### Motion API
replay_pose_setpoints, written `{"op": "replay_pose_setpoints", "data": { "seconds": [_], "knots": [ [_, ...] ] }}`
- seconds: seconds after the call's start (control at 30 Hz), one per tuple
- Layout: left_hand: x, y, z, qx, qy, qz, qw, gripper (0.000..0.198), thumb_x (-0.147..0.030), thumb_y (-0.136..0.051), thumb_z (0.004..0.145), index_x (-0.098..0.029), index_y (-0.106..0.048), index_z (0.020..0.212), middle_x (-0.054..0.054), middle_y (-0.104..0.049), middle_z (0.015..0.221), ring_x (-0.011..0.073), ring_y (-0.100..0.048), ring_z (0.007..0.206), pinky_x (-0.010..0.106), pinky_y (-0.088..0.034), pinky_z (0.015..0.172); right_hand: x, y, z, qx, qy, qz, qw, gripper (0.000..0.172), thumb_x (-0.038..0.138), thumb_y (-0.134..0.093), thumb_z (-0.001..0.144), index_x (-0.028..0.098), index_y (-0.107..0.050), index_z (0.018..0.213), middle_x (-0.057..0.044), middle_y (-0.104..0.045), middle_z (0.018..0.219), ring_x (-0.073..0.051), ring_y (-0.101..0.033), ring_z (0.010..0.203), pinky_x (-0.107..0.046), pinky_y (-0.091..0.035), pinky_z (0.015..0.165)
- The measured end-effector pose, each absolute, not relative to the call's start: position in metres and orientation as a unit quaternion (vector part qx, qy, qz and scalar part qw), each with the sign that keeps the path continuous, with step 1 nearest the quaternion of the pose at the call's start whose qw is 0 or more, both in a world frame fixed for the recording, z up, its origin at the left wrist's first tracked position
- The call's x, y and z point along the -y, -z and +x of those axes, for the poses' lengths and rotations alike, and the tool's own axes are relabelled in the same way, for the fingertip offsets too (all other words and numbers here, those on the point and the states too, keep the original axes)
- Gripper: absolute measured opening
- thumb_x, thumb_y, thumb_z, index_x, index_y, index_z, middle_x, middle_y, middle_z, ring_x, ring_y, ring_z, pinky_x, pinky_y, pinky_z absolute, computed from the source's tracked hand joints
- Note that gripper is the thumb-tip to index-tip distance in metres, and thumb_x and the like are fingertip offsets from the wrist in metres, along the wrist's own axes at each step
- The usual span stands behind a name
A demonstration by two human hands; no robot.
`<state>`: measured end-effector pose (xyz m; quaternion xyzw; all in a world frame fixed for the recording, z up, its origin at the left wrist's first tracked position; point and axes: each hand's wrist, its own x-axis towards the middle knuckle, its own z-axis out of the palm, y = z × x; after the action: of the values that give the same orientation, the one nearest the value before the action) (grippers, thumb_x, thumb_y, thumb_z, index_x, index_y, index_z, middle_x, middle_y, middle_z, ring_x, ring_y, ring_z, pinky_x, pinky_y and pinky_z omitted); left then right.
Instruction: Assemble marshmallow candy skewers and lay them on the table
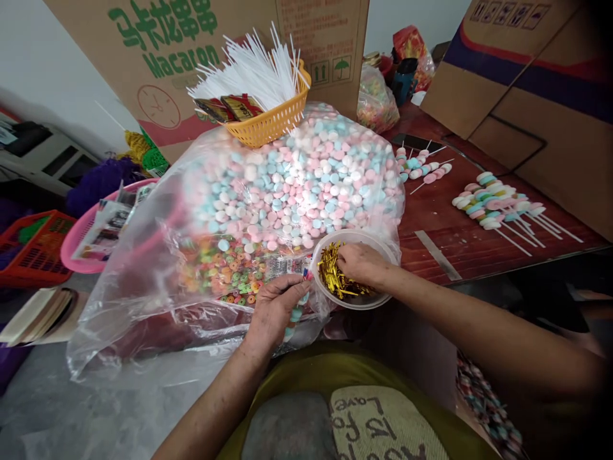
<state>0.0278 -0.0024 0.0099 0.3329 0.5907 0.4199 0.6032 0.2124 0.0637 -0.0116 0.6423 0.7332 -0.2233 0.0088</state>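
My left hand [275,306] is closed around a wrapped skewer of pastel candies [297,311], held low in front of me against a big clear bag of pink, blue and white candies [306,185]. My right hand [360,264] reaches into a clear bowl [378,302] of gold twist ties [332,268], fingers pinched down among the ties. Whether it has hold of one is hidden.
A yellow basket [268,124] of white sticks rests on top of the bag. Finished candy skewers [498,204] lie on the red-brown table [450,223] at right. Cardboard boxes [527,96] stand behind. A pink basin [83,236] and red basket [33,249] are at left.
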Motion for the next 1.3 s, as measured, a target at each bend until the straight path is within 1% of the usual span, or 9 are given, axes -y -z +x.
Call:
{"op": "replay_pose_setpoints", "data": {
  "seconds": [0.2, 0.33, 0.4, 0.6, 0.73, 0.93, 1.03, 1.1, 1.3],
  "knots": [
    [-0.005, -0.006, 0.034, -0.568, -0.435, 0.252, 0.651, 0.026, -0.029, -0.080, 0.045, -0.013, -0.069, 0.063, -0.001, -0.059, 0.047, 0.0098, -0.050, 0.038, 0.019, -0.035, 0.036, -0.041, -0.022, 0.230, -0.758, 0.264, 0.590, -0.085, 0.022, 0.025, -0.042, 0.087, 0.017, -0.057, 0.073, -0.001, -0.058, 0.071, -0.013, -0.051, 0.067, -0.023, -0.037, 0.059],
    [-0.009, -0.003, 0.039, -0.567, -0.445, 0.238, 0.651, 0.025, -0.027, -0.078, 0.047, -0.014, -0.069, 0.066, 0.000, -0.062, 0.050, 0.0105, -0.052, 0.038, 0.021, -0.039, 0.037, -0.010, -0.030, 0.218, -0.759, 0.349, 0.470, -0.286, 0.028, 0.027, -0.038, 0.090, 0.016, -0.059, 0.077, -0.002, -0.059, 0.070, -0.012, -0.054, 0.066, -0.022, -0.042, 0.062],
    [-0.009, -0.005, 0.041, -0.561, -0.450, 0.245, 0.650, 0.023, -0.027, -0.077, 0.049, -0.014, -0.070, 0.067, -0.001, -0.062, 0.051, 0.0100, -0.052, 0.038, 0.020, -0.039, 0.037, 0.000, -0.025, 0.207, -0.765, 0.341, 0.419, -0.351, 0.027, 0.022, -0.039, 0.089, 0.013, -0.064, 0.094, -0.005, -0.063, 0.079, -0.014, -0.057, 0.076, -0.025, -0.045, 0.070],
    [0.001, -0.010, 0.044, -0.547, -0.425, 0.321, 0.646, 0.015, -0.028, -0.068, 0.061, -0.014, -0.066, 0.061, -0.005, -0.050, 0.040, 0.0045, -0.036, 0.029, 0.017, -0.026, 0.031, 0.004, -0.009, 0.184, -0.750, 0.364, 0.418, -0.362, 0.047, 0.024, -0.033, 0.093, 0.016, -0.043, 0.138, -0.008, -0.068, 0.093, -0.015, -0.061, 0.078, -0.027, -0.048, 0.071],
    [0.008, -0.003, 0.039, -0.524, -0.418, 0.334, 0.662, 0.014, -0.028, -0.067, 0.064, -0.013, -0.066, 0.064, -0.004, -0.052, 0.046, 0.0052, -0.041, 0.036, 0.016, -0.030, 0.034, 0.003, -0.004, 0.181, -0.741, 0.334, 0.490, -0.315, 0.055, 0.024, -0.036, 0.091, 0.017, -0.031, 0.145, -0.004, -0.065, 0.075, -0.016, -0.058, 0.063, -0.027, -0.045, 0.062],
    [0.009, 0.006, 0.040, -0.462, -0.476, 0.276, 0.695, 0.030, -0.040, -0.077, 0.062, -0.014, -0.063, 0.060, -0.005, -0.052, 0.045, 0.0044, -0.038, 0.034, 0.016, -0.029, 0.032, 0.009, 0.007, 0.174, -0.665, 0.339, 0.518, -0.418, 0.055, 0.025, -0.046, 0.088, 0.014, -0.031, 0.140, 0.002, -0.057, 0.065, -0.013, -0.051, 0.057, -0.025, -0.042, 0.058],
    [0.007, 0.004, 0.037, -0.437, -0.483, 0.263, 0.711, 0.026, -0.033, -0.083, 0.056, -0.013, -0.067, 0.062, -0.003, -0.057, 0.049, 0.0048, -0.046, 0.039, 0.015, -0.037, 0.038, 0.012, 0.005, 0.179, -0.682, 0.344, 0.469, -0.443, 0.021, 0.023, -0.047, 0.089, 0.016, -0.058, 0.105, 0.001, -0.055, 0.067, -0.011, -0.050, 0.060, -0.022, -0.041, 0.057],
    [0.006, 0.000, 0.031, -0.414, -0.444, 0.250, 0.754, 0.027, -0.029, -0.086, 0.051, -0.013, -0.070, 0.065, -0.001, -0.063, 0.054, 0.0072, -0.055, 0.046, 0.017, -0.045, 0.047, 0.011, -0.003, 0.185, -0.756, 0.293, 0.400, -0.428, 0.017, 0.021, -0.046, 0.090, 0.016, -0.059, 0.080, -0.001, -0.055, 0.067, -0.011, -0.049, 0.062, -0.023, -0.040, 0.058],
    [0.004, -0.015, 0.022, -0.285, -0.302, 0.242, 0.877, 0.037, -0.029, -0.087, 0.051, -0.011, -0.067, 0.077, 0.003, -0.067, 0.058, 0.0141, -0.062, 0.050, 0.025, -0.051, 0.051, -0.002, -0.035, 0.197, -0.849, 0.287, 0.203, -0.394, 0.018, 0.021, -0.043, 0.094, 0.017, -0.057, 0.084, -0.001, -0.056, 0.071, -0.010, -0.051, 0.064, -0.021, -0.040, 0.060]
  ]
}}
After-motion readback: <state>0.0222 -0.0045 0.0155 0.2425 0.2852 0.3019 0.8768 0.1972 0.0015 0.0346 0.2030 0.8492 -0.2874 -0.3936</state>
